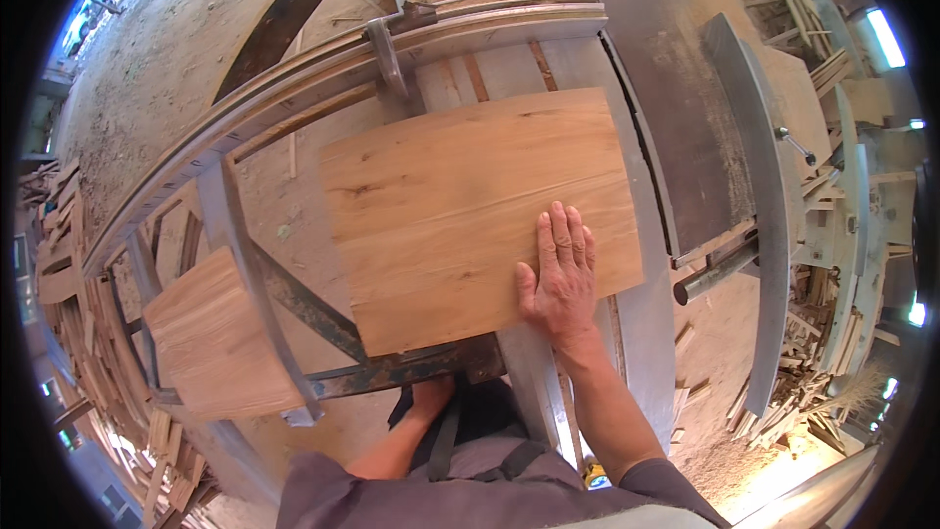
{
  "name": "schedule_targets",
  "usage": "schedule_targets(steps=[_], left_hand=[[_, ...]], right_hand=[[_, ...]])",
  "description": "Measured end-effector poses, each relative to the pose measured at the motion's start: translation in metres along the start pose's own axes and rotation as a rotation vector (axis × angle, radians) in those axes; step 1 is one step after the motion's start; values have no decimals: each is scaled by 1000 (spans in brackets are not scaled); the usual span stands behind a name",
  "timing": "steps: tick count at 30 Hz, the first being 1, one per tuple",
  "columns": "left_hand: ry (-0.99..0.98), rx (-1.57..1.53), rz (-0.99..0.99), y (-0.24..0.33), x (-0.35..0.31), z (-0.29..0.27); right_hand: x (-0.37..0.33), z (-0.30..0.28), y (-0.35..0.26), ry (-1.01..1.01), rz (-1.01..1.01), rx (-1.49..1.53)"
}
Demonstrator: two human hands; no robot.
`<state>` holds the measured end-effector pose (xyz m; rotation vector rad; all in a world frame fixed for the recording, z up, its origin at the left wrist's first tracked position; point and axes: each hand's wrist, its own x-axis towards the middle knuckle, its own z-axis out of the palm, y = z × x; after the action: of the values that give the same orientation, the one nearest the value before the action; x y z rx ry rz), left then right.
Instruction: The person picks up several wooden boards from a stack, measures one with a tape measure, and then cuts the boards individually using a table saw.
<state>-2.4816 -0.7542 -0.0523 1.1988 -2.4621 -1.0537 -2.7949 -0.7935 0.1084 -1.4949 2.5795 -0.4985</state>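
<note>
My right hand point(560, 282) lies flat on a wide wooden board point(460, 206), its fingers stretched out toward the far side. The board rests on the metal sliding table point(641, 318) of a table saw, and its left part reaches out over the open frame. My left hand point(431, 398) is low by my waist, close to the board's near edge. The frame's dark metal bar hides its fingers, so I cannot see what it touches.
Past the board runs a long metal crosscut fence point(470, 27) with a clamp-like stop point(387, 57). A second wooden board point(223, 338) leans on the frame at left. To the right are the saw table point(690, 137) and rip fence point(764, 235). Scrap wood point(813, 323) lies in piles.
</note>
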Motion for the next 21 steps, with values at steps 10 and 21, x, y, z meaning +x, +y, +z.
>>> schedule_targets(steps=[10, 21], left_hand=[[-81, 310, -182, -69, 115, 114], [-190, 396, -229, -106, 73, 143]], right_hand=[[0, 1, 16, 49, 14, -129], [-19, 0, 12, 56, 25, -110]])
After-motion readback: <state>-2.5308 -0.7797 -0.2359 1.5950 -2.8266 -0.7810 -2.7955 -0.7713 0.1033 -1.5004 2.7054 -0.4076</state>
